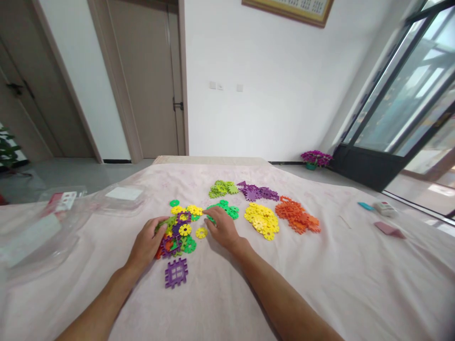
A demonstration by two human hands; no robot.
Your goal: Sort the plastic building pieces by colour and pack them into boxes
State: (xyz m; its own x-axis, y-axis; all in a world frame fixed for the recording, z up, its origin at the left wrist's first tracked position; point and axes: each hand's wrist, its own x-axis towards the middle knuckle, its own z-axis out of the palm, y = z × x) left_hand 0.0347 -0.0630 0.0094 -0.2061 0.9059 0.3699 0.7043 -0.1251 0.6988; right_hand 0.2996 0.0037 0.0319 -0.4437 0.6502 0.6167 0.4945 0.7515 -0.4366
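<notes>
My left hand is at the left edge of a mixed heap of plastic interlocking pieces, its fingers and thumb closed around light-green pieces. My right hand reaches in from the other side, thumb and index finger apart and nothing visible between them. Its index fingertip is close to a yellow flower-shaped piece on the heap. A single yellow disc lies just below that hand. Nearer to me is a purple square frame piece. Green pieces are partly hidden behind my right hand.
Sorted piles stand beyond and to the right: light green, purple, yellow and orange. Clear plastic packaging lies at left. A white box-like item and a pink folded piece lie at right on the pale cloth.
</notes>
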